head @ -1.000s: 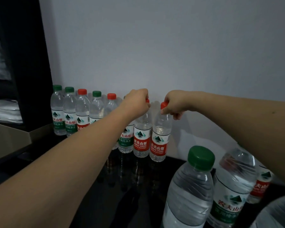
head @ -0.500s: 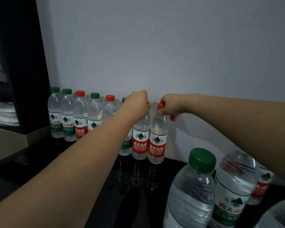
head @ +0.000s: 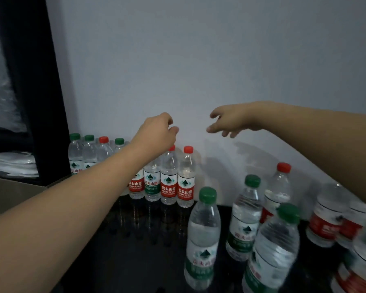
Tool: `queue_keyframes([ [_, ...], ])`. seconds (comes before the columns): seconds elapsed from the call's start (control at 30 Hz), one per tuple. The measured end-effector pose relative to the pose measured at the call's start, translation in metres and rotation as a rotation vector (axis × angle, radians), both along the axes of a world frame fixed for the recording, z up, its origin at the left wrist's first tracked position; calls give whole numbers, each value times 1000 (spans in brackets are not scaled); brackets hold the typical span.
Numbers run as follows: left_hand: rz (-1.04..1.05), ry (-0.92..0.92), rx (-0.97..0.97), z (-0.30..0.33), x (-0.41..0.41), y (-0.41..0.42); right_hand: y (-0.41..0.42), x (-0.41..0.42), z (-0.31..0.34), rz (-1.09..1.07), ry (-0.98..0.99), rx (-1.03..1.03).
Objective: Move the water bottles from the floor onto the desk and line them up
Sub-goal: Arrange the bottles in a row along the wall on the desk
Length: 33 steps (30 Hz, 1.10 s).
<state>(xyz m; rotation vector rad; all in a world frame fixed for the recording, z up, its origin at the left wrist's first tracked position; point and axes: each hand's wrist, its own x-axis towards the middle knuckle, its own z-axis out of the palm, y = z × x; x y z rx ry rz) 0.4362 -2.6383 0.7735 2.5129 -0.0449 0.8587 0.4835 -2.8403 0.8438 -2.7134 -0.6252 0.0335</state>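
A row of clear water bottles with red and green caps stands against the wall on the black desk (head: pixel 135 250). Its right end is a red-capped bottle (head: pixel 186 178), with another red-capped bottle (head: pixel 169 180) beside it. My left hand (head: pixel 156 134) hovers above that second bottle, fingers loosely curled, holding nothing. My right hand (head: pixel 230 121) hangs in the air above and to the right of the end bottle, fingers relaxed and empty. My left forearm hides part of the row.
A loose group of several bottles stands at the desk's near right, among them a green-capped bottle (head: pixel 203 240) and a red-capped one (head: pixel 280 187). A dark vertical panel (head: pixel 30 81) and a cardboard box (head: pixel 9 195) are at the left. The grey wall (head: pixel 199 60) is behind.
Both hands have let go of the two red-capped bottles' caps and risen above them. The two bottles now stand at the right end of the row.
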Motion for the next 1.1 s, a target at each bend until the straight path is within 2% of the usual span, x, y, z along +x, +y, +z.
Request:
queue_keyframes([
  [0.17,-50,29,51,20,-79,-31,-53,-87,9,-14,-76,157],
  [0.3,-74,97,92,17,-125,-61,-91,-145,-17,-55,-159,262],
  [0.43,-66,182,80,-6,-148,-84,-109,-178,-58,-103,-122,318],
  [0.67,-64,265,-51,-55,-146,-102,-122,-180,-103,-157,-75,77],
  [0.83,-65,104,-85,-74,-139,-107,-120,-163,-112,-139,-125,-52],
  [0.97,-29,17,-7,-82,-132,-106,-111,-150,-112,-150,-162,-168],
  [1.1,-31,-31,-20,-89,-125,-102,-104,-147,-114,-179,-223,-392],
])
